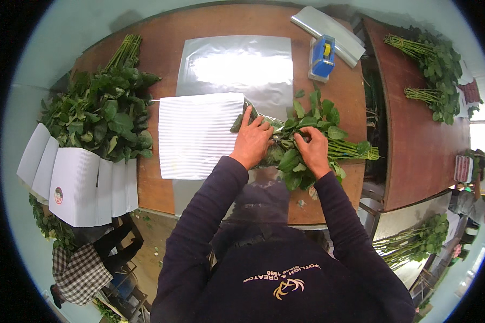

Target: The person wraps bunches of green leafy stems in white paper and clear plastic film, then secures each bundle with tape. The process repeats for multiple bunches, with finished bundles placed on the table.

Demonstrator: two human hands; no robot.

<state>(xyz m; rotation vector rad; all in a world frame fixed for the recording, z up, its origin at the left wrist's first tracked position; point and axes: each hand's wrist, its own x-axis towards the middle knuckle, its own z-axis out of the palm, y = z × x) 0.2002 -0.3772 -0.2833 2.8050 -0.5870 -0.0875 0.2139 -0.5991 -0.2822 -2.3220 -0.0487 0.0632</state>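
A bunch of leafy cut stems (307, 121) lies across the table, its tied stem ends (357, 150) pointing right. White corrugated paper (202, 135) wraps the left end and hides the flower heads. My left hand (254, 139) presses with spread fingers at the right edge of the paper, over the leaves. At the middle of the bunch, my right hand (313, 150) pinches among the leaves near the stems; what lies between thumb and finger is too small to tell. Beneath the bunch is a sheet of clear plastic film (236, 60).
A blue tape dispenser (323, 58) and folded film (331, 36) sit at the back right. Wrapped bunches (74, 185) are piled at left. More stems (440, 72) lie on the red-brown table (422, 153) at right. A person in a checked shirt (79, 272) is at lower left.
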